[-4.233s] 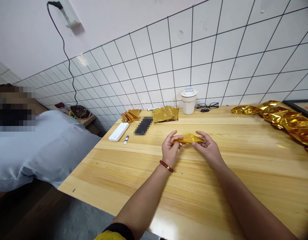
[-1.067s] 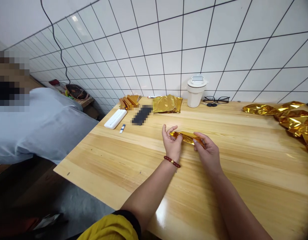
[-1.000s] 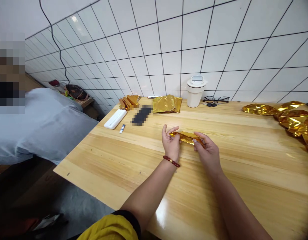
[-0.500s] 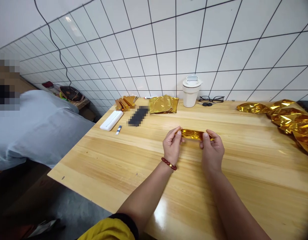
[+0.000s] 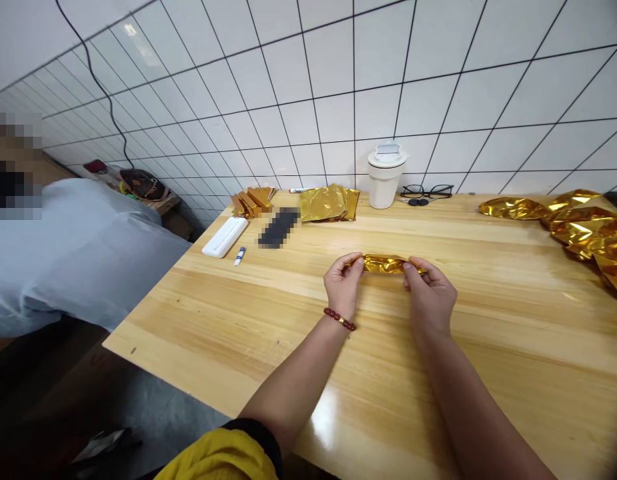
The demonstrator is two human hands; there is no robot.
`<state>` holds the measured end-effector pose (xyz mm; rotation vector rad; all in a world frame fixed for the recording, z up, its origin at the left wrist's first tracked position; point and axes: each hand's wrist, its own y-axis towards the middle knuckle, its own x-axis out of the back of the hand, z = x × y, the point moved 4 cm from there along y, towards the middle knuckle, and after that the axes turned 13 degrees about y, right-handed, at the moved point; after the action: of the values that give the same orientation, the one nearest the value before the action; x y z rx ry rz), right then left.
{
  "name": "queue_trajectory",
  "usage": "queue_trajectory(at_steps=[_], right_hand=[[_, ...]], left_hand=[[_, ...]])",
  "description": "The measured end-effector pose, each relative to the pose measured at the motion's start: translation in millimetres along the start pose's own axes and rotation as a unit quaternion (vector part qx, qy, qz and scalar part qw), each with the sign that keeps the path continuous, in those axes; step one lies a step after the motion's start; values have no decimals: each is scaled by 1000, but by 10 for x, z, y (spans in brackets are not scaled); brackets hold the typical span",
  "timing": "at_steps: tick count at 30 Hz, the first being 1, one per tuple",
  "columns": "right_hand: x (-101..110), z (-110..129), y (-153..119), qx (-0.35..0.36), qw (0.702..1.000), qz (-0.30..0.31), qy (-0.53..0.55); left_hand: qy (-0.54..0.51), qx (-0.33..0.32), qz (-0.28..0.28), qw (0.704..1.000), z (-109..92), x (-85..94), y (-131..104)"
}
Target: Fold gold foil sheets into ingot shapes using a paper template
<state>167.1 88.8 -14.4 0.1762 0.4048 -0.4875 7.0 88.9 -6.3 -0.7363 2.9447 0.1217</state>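
The foil (image 5: 383, 264) is held over the table (image 5: 213, 320) between the left hand (image 5: 342, 283) and the right hand (image 5: 433, 297). Behind it, along the wall (image 5: 328, 110), strips (image 5: 253, 202), sheets (image 5: 324, 203), a cup (image 5: 383, 185) and glasses (image 5: 438, 191) are ranged from left to right, a bundle (image 5: 585, 230) farther right. A case (image 5: 225, 237) is set before the strips, a tube (image 5: 240, 256) to its right.

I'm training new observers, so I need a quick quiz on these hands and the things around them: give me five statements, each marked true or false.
1. The left hand and the right hand hold the same gold foil piece. True.
2. The beaded bracelet is bright blue. False: the beaded bracelet is dark red.
3. The white cup stands upright. True.
4. In the picture, the flat gold sheets lie right of the white cup. False: the flat gold sheets lie left of it.
5. A yellow sleeve reaches the picture's bottom edge. True.
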Motion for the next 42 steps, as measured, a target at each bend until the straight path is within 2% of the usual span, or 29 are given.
queue_trajectory(at_steps=[4,9,15,17,20,22,26,30,35,38,42], right_hand=[[-21,38,-16,18,1000,2,4],[-53,76,-70,10,1000,-1,5],[-73,85,-101,-2,1000,26,-8],[-102,81,-116,-13,998,56,0],[-166,60,-152,-44,992,116,-6],[-185,52,-169,-56,990,129,-12],[-164,56,-161,-52,992,119,-5],[-143,47,-120,-54,990,128,37],[-91,8,-61,-50,994,68,68],[-114,-7,-74,-47,993,92,50],[-143,3,-128,-49,989,133,-28]], left_hand=[[13,-1,-23,1000,52,19,47],[29,-22,-22,999,0,-12,-20],[75,-93,-23,993,-91,-17,-57],[56,-72,-21,996,-73,-14,-37],[15,3,-7,1000,-22,-27,-20],[0,27,-5,1000,-20,-34,-28],[-7,28,2,1000,-64,-50,-73],[-38,18,36,998,-99,-95,-116],[-68,35,68,995,-59,-136,-111],[-34,24,59,997,-48,-123,-105],[19,2,63,998,-76,-106,-141]])
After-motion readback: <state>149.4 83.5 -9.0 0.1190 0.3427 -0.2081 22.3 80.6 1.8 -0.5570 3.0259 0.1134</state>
